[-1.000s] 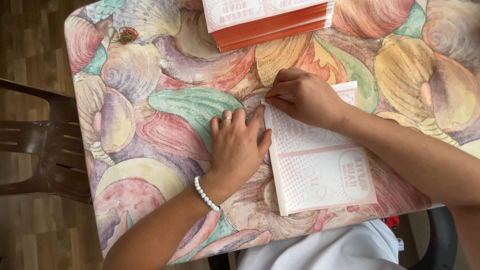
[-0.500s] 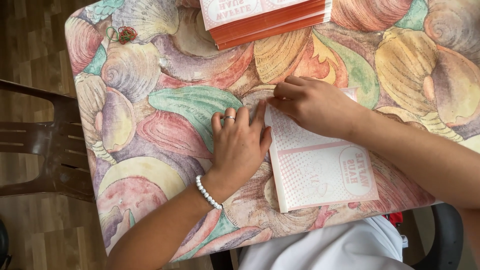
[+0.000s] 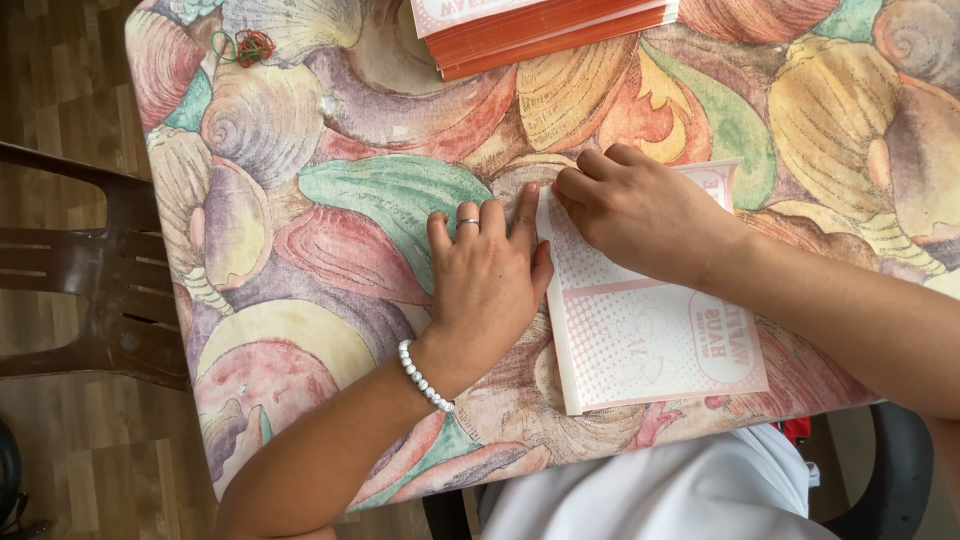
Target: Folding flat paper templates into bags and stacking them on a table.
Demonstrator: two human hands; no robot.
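Note:
A flat white paper sheet with pink dotted print (image 3: 650, 330) lies on the table covered by a seashell-patterned cloth (image 3: 330, 230). My left hand (image 3: 487, 268), with a ring and a white bead bracelet, lies flat on the cloth, its fingertips touching the sheet's left edge. My right hand (image 3: 640, 210) rests on the sheet's upper left corner, fingers curled and pinching the paper's edge there. The corner itself is hidden under the fingers.
A stack of orange-edged paper sheets (image 3: 545, 28) lies at the table's far edge. Red and green rubber bands (image 3: 243, 45) sit near the far left corner. A dark brown plastic chair (image 3: 90, 270) stands left of the table on wooden flooring.
My right hand has slid slightly along the sheet's top left corner. My left hand stays flat beside the sheet.

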